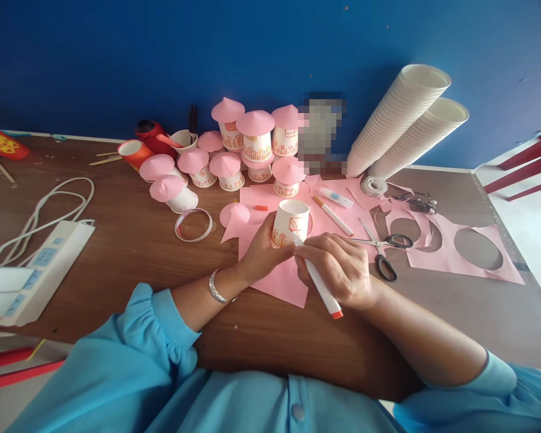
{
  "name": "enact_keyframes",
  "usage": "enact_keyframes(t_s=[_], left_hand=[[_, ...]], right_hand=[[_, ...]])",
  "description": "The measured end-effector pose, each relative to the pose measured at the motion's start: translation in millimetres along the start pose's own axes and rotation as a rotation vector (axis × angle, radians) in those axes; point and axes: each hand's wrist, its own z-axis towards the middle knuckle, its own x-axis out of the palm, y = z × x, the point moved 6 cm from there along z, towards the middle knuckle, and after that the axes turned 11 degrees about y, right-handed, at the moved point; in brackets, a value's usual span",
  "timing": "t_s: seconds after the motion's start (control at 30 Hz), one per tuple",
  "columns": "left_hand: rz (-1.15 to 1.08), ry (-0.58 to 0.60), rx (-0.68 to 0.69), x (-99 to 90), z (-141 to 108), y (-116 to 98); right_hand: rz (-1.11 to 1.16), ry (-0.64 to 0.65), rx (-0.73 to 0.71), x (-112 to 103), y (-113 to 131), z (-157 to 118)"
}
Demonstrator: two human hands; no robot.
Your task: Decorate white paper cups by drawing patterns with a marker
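Observation:
My left hand (265, 249) is closed around a white paper cup (285, 224) that bears orange flower drawings and a red window outline. In my right hand (340, 267) is a white marker (321, 287) with an orange end, its tip against the cup's side. Under both hands lies a sheet of pink paper (282, 287). An orange marker cap (261, 208) and a small pink paper cone (235, 215) rest left of the cup. Beyond it stand several decorated cups with pink cone roofs (256, 123).
Scissors (383, 243), a second marker (333, 215), a glue stick (337, 197) and cut pink paper (466, 261) lie at right. Two tall cup stacks (399, 114) lean on the blue wall. A tape roll (193, 225) and a power strip (49, 270) are at left.

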Motion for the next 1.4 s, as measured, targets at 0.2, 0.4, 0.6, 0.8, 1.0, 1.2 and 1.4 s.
enact_keyframes(t_s=[0.2,0.4,0.6,0.8,1.0,1.2,1.4], left_hand=[[0.007,0.001,0.001,2.5,0,-5],[0.006,-0.029,-0.041,2.2,-1,-6],[0.012,-0.040,-0.049,-0.3,0,-4],[0.008,-0.015,-0.014,-0.7,1,-3],[-0.026,0.024,0.007,0.2,0,-4],[-0.087,0.077,0.008,4.1,0,-2],[-0.111,0.089,0.003,5.2,0,-2]], right_hand=[[-0.018,0.013,-0.005,-1,0,4],[-0.031,0.035,-0.001,0,0,5],[-0.039,0.039,0.011,1,1,3],[0.011,0.005,0.014,-1,1,2],[0.030,-0.063,0.016,-10,-3,3],[0.030,-0.065,0.037,-9,-7,3],[0.019,-0.045,0.035,-8,-7,4]])
